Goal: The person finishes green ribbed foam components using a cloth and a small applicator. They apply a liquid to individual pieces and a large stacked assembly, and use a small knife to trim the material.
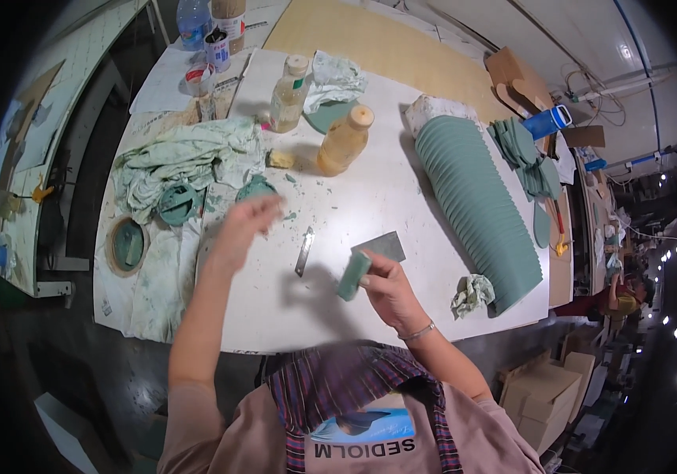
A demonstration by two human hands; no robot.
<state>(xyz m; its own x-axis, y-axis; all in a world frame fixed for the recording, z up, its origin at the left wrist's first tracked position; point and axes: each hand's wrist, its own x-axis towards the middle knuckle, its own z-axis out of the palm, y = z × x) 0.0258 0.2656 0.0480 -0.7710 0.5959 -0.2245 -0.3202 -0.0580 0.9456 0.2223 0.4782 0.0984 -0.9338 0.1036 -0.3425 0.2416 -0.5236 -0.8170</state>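
Head view: left, a green-stained cloth [184,154] lies crumpled on the desk [263,320]. My left hand [245,227] is blurred, fingers loosely apart, seemingly empty. Rightward, above the desk, a small green block [353,278] is pinched in my right hand [392,294], thumb against fingers. I judge it light and fairly stiff, best gripped along its long sides.
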